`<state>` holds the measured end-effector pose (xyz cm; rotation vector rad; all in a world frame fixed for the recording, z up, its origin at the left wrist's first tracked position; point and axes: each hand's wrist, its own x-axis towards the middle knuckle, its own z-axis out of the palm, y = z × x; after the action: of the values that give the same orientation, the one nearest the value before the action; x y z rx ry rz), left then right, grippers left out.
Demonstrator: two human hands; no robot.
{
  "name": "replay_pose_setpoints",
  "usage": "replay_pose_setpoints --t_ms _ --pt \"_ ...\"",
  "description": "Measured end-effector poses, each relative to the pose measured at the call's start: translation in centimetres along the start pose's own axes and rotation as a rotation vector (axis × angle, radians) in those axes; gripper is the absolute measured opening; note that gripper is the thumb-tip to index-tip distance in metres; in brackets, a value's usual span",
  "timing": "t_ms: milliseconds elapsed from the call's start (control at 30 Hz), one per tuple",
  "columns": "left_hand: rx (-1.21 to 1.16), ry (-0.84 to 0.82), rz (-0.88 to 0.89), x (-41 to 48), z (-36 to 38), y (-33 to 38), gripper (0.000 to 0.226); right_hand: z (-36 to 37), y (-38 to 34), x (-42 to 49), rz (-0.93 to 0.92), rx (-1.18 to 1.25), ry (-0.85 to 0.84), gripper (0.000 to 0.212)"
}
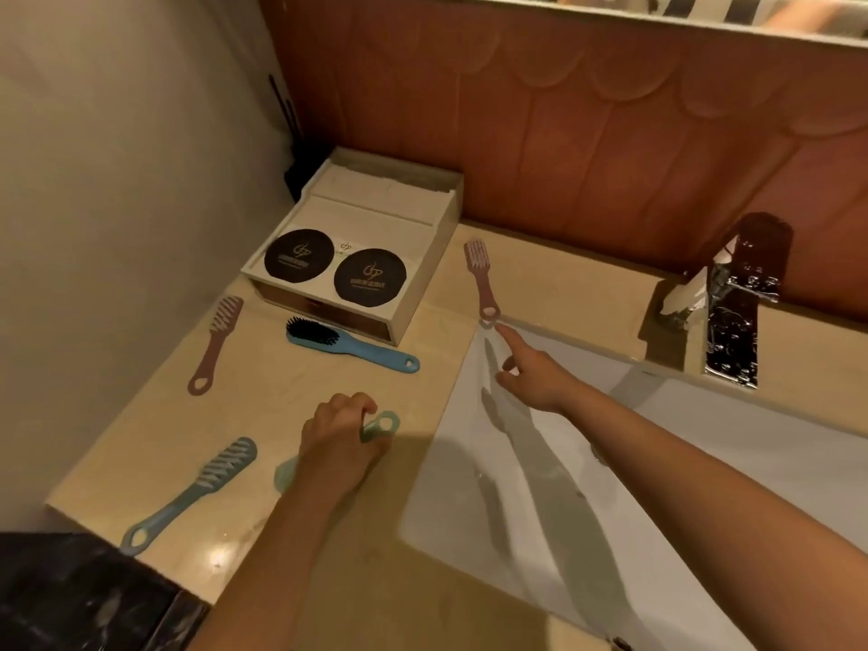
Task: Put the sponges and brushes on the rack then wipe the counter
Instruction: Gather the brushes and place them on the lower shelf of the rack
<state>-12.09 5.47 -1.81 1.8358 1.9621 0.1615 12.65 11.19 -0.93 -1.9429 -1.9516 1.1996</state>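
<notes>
My left hand curls round a pale green plastic brush lying on the beige stone counter. My right hand, holding nothing, stretches one straight forefinger to the handle loop of a pink plastic brush at the white sink's rim.

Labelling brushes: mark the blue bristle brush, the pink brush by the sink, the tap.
blue bristle brush (371, 352), head view, mid-handle.
pink brush by the sink (483, 288), head view, mid-handle.
tap (732, 331), head view, chrome body.
</notes>
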Motion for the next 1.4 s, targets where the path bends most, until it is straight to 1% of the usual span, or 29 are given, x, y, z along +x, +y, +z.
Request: replay_pose_setpoints --t_ms 67,100,167,333,433,500,567,700,800,867,933,1033,1133,1267,1333,1400 --pt "0.023 0.029 0.030 0.3 0.2 -0.1 0.023 0.1 -0.4 1.2 -0.008 -0.010 0.051 0.073" --pt "0.041 0.023 0.029 0.4 0.2 -0.1 0.018 0.2 -0.5 1.7 -0.003 -0.014 0.071 0.072" --pt "0.069 0.003 0.028 0.8 0.3 0.2 0.014 0.4 -0.6 2.6 0.014 -0.017 0.085 0.071" --pt "0.111 -0.052 0.039 1.7 0.3 0.3 0.024 0.8 -0.6 4.0 0.081 -0.047 0.023 0.077" --pt "0.090 -0.067 0.052 1.8 0.1 0.6 0.023 0.8 -0.7 4.2 0.074 -0.035 0.043 0.072" --pt "0.082 -0.059 0.073 1.7 0.1 0.7 0.019 0.9 -0.7 4.3 0.047 0.008 0.114 0.060" --pt "0.063 -0.049 0.086 1.5 0.1 0.6 0.014 1.1 -0.7 4.3 0.052 0.106 0.218 0.045" --pt "0.008 -0.028 0.096 1.2 0.2 0.7 0.015 1.5 -0.7 3.8 0.111 0.486 0.504 0.018" --pt "-0.029 -0.010 0.096 1.2 -0.3 1.2 0.016 1.6 -1.0 2.8 0.124 0.725 0.694 0.002" --pt "-0.064 0.024 0.121 1.2 -0.9 1.6 0.018 1.3 -1.4 1.9 0.112 0.789 0.772 0.010" --pt "-0.081 0.085 0.168 1.1 -1.7 2.2 0.016 1.0 -1.8 0.6 0.065 0.778 0.803 0.018" --pt "-0.069 0.166 0.225 1.0 -3.2 3.6 0.009 0.5 -2.1 -1.6 0.019 0.757 0.830 0.016" --pt "-0.092 0.126 0.162 1.0 -4.9 5.2 0.011 0.1 -2.1 -4.2 -0.020 0.772 0.828 0.020" --pt "-0.179 0.111 0.134 1.1 -6.6 6.2 0.010 0.0 -1.9 -7.9 -0.047 0.857 0.835 0.017" --pt "-0.300 0.082 0.092 1.4 -6.7 6.4 0.006 0.1 -1.6 -9.5 -0.029 0.929 0.859 0.015" --pt "-0.600 0.010 -0.022 1.4 -6.4 6.5 0.006 0.3 -1.1 -11.0 0.001 1.014 0.885 0.013"
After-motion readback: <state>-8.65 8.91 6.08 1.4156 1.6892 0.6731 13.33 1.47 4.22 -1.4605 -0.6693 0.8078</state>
